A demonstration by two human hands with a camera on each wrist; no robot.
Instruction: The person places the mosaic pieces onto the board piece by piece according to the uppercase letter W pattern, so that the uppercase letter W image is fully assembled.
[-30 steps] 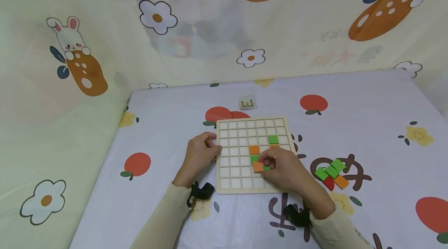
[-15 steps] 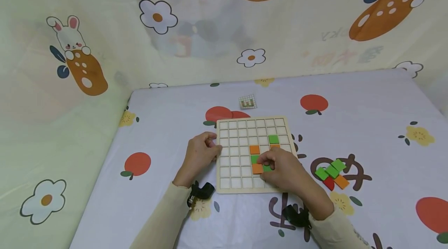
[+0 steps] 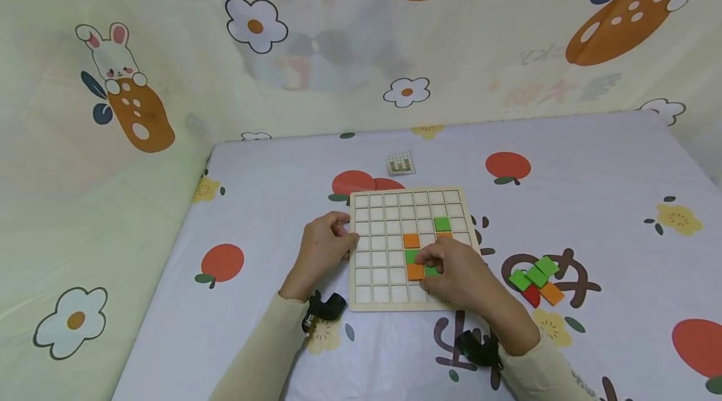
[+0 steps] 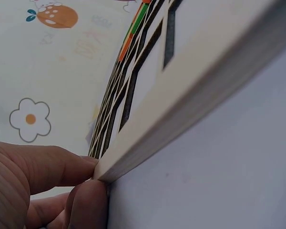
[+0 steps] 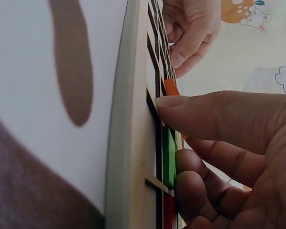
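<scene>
A pale wooden grid board lies on the table with coloured square tiles in some cells. My left hand pinches its left edge between thumb and fingers, as the left wrist view shows close up. Over the board's lower right, my right hand has thumb and index fingertip at an orange tile lying flat in its cell. Above that tile are a green tile and another orange one. The right wrist view shows a green tile beside the curled fingers and a red tile below; the hand covers both partly.
Right of the board sits a loose group of several green tiles, a red piece and an orange tile. A small gridded card lies behind the board. A printed curtain hangs behind the table.
The orange tile at my right fingertips has gone down slightly and now lies level in its cell. My left hand keeps its grip on the board's edge.
</scene>
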